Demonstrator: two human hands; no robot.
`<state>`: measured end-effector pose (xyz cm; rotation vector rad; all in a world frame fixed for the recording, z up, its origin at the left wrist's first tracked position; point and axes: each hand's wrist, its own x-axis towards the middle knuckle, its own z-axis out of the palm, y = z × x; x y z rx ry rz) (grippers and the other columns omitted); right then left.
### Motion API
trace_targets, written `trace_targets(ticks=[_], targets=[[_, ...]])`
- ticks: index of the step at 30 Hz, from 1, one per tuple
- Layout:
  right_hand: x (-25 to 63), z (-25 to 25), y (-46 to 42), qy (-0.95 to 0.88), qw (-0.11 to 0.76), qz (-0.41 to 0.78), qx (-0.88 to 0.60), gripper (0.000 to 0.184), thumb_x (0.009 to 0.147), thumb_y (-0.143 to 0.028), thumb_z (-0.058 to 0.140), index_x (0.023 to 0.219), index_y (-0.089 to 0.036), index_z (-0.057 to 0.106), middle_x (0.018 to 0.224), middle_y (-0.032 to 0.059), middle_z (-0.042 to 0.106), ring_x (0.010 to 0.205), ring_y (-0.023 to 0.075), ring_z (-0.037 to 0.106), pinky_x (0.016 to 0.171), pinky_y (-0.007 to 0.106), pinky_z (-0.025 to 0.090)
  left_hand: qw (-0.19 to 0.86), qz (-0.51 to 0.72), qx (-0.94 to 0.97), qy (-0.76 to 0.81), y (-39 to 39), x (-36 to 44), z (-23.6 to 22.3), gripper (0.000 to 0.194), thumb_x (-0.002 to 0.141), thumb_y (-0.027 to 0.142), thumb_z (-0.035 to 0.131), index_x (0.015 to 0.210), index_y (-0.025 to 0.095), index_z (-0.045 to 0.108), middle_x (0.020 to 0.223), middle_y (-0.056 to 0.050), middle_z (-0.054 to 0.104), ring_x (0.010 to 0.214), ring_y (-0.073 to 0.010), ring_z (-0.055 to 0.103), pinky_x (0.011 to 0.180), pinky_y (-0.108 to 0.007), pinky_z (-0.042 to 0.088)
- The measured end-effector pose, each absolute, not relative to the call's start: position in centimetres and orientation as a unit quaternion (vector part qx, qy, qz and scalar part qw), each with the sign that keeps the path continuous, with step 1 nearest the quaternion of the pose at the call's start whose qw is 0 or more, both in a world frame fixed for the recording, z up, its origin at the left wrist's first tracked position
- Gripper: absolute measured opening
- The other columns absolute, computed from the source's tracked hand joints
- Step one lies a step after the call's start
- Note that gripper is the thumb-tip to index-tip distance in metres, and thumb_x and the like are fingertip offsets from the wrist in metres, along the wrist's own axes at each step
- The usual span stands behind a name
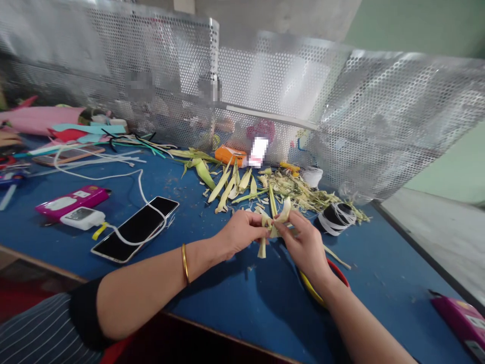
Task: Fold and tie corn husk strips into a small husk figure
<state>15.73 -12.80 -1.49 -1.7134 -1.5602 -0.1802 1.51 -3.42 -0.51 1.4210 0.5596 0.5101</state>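
My left hand [241,235] pinches a pale strip of corn husk [262,248] between thumb and fingers, above the blue table. Close beside it, my right hand [305,242] grips a folded piece of husk [283,211] that meets the strip between both hands. A narrow green stem [272,199] stands up behind the fingertips. Just where the pieces join is partly covered by my fingers. Beneath my right wrist lies a red and yellow ring-shaped handle [312,292], mostly hidden by the arm. Cut husk leaves [223,188] lie just beyond my hands.
A heap of shredded husk [299,189] and a spool of white cord [336,218] lie right of centre. Left are a phone [134,230], a white cable and a magenta device [74,202]. Perforated clear sheeting [265,76] screens the back; another magenta device [460,323] lies right.
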Motion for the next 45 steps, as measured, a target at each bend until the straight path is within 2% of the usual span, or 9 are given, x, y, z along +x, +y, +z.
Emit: trace_targets(ticks=[4, 12, 18, 25, 29, 31, 37, 42, 45], targets=[[16.0, -1.8, -12.6, -0.588, 0.355, -0.012, -0.727, 0.03, 0.09, -0.037, 0.051, 0.065, -0.023, 0.04, 0.053, -0.0051, 0.046, 0.051, 0.0134, 0.042, 0.051, 0.025, 0.03, 0.708, 0.206, 0.629, 0.247, -3.3, 1.5, -0.5, 0.009, 0.068, 0.011, 0.066, 0.072, 0.014, 0.073, 0.063, 0.0, 0.065, 0.059, -0.0106, 0.059, 0.063, -0.023, 0.046], [14.9, -1.5, -12.7, -0.568, 0.38, 0.005, -0.73, 0.026, 0.091, -0.038, 0.052, 0.071, -0.023, 0.047, 0.057, -0.0049, 0.053, 0.051, 0.0132, 0.049, 0.05, 0.025, 0.031, 0.734, 0.24, 0.568, 0.286, -4.0, 1.9, -0.7, 0.014, 0.064, 0.014, 0.075, 0.078, 0.014, 0.072, 0.071, -0.001, 0.067, 0.062, -0.0115, 0.063, 0.061, -0.023, 0.048], [15.7, -0.9, -12.9, -0.681, 0.327, -0.157, -0.636, 0.01, 0.093, -0.029, 0.055, 0.09, -0.022, 0.06, 0.09, 0.0046, 0.069, 0.084, 0.0203, 0.062, 0.079, 0.033, 0.041, 0.773, 0.266, 0.466, 0.337, -3.3, 1.7, 0.0, 0.011, 0.066, 0.013, 0.077, 0.073, 0.013, 0.068, 0.068, -0.002, 0.067, 0.058, -0.0125, 0.064, 0.06, -0.026, 0.051], [15.3, 0.0, -13.6, -0.713, 0.198, -0.333, -0.584, 0.021, 0.092, -0.008, 0.049, 0.087, -0.021, 0.065, 0.087, 0.0043, 0.07, 0.082, 0.0194, 0.059, 0.089, 0.037, 0.036, 0.789, 0.271, 0.434, 0.34, -3.1, 1.8, -0.1, 0.007, 0.071, 0.006, 0.071, 0.071, 0.011, 0.067, 0.071, -0.004, 0.068, 0.059, -0.0128, 0.066, 0.062, -0.027, 0.053], [14.8, -0.2, -13.7, -0.722, 0.153, -0.36, -0.571, 0.026, 0.093, -0.008, 0.045, 0.082, -0.019, 0.065, 0.073, 0.0037, 0.066, 0.069, 0.0175, 0.055, 0.086, 0.037, 0.036, 0.78, 0.276, 0.436, 0.353, -3.1, 1.9, 0.0, 0.006, 0.074, 0.005, 0.068, 0.075, 0.01, 0.068, 0.069, -0.004, 0.067, 0.058, -0.0117, 0.064, 0.06, -0.026, 0.052], [14.7, -0.7, -13.5, -0.737, 0.193, -0.281, -0.584, 0.025, 0.094, -0.013, 0.046, 0.078, -0.019, 0.065, 0.068, 0.0027, 0.063, 0.064, 0.0164, 0.054, 0.081, 0.035, 0.038, 0.767, 0.285, 0.45, 0.358, -3.0, 1.9, 0.0, 0.006, 0.075, 0.005, 0.067, 0.076, 0.01, 0.069, 0.066, -0.003, 0.066, 0.055, -0.0105, 0.062, 0.059, -0.025, 0.052], [14.5, -1.9, -12.6, -0.582, 0.449, 0.116, -0.668, 0.02, 0.086, -0.034, 0.059, 0.073, -0.02, 0.063, 0.065, -0.0008, 0.063, 0.06, 0.0144, 0.054, 0.058, 0.025, 0.041, 0.74, 0.302, 0.492, 0.345, -2.9, 1.9, -0.1, 0.008, 0.074, 0.008, 0.068, 0.079, 0.011, 0.073, 0.07, -0.003, 0.068, 0.057, -0.0103, 0.06, 0.056, -0.023, 0.05], [14.2, -1.9, -12.4, -0.447, 0.558, 0.213, -0.666, 0.029, 0.079, -0.046, 0.066, 0.071, -0.018, 0.063, 0.057, -0.0021, 0.056, 0.052, 0.0122, 0.045, 0.048, 0.024, 0.035, 0.724, 0.289, 0.53, 0.334, -3.1, 1.9, -0.2, 0.006, 0.072, 0.01, 0.07, 0.075, 0.013, 0.072, 0.061, -0.001, 0.064, 0.052, -0.0091, 0.056, 0.052, -0.021, 0.044], [14.4, -1.9, -12.5, -0.444, 0.56, 0.176, -0.677, 0.027, 0.08, -0.044, 0.064, 0.077, -0.018, 0.066, 0.064, 0.001, 0.061, 0.055, 0.0146, 0.05, 0.051, 0.026, 0.039, 0.708, 0.26, 0.578, 0.312, -3.3, 1.8, -0.3, 0.003, 0.073, 0.014, 0.071, 0.074, 0.014, 0.073, 0.057, 0.0, 0.061, 0.05, -0.0085, 0.052, 0.05, -0.02, 0.041]])
